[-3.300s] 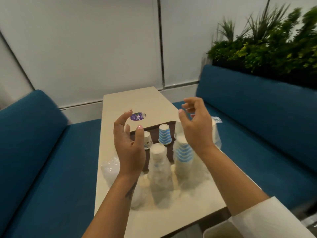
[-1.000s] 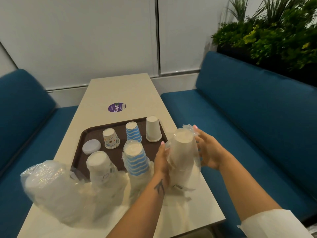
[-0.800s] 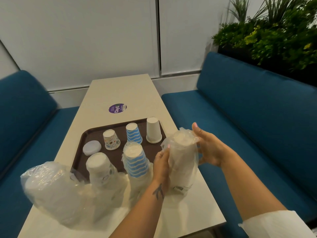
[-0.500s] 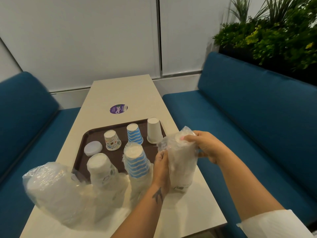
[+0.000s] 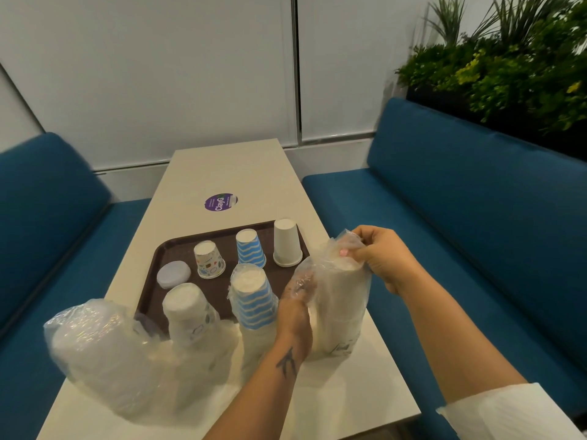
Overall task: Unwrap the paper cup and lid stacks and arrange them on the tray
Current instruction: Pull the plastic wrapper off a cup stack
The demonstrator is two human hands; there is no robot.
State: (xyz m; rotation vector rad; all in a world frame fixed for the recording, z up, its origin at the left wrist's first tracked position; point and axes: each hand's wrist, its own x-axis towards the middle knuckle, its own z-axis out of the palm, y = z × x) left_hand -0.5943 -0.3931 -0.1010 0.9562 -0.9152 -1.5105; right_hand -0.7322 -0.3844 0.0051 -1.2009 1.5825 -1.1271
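Your single head cam looks fwd and down along the worktop (image 5: pixel 228 173) from its near end, close above the tray (image 5: pixel 165 249), wide-angle; benches both sides, wall and plants beyond. No 2nd view.

Blue benches (image 5: pixel 470 198) flank the beige table (image 5: pixel 222 166); a purple sticker (image 5: pixel 221 201) lies on it; green plants (image 5: pixel 514 65) behind

Pale panelled wall (image 5: pixel 158 74) across the upper frame, dark vertical seam right of centre. Blue upholstered benches at left (image 5: pixel 47 217) and right (image 5: pixel 460 201). Beige table (image 5: pixel 228 173), centre. Green planter foliage (image 5: pixel 508 65), upper right.
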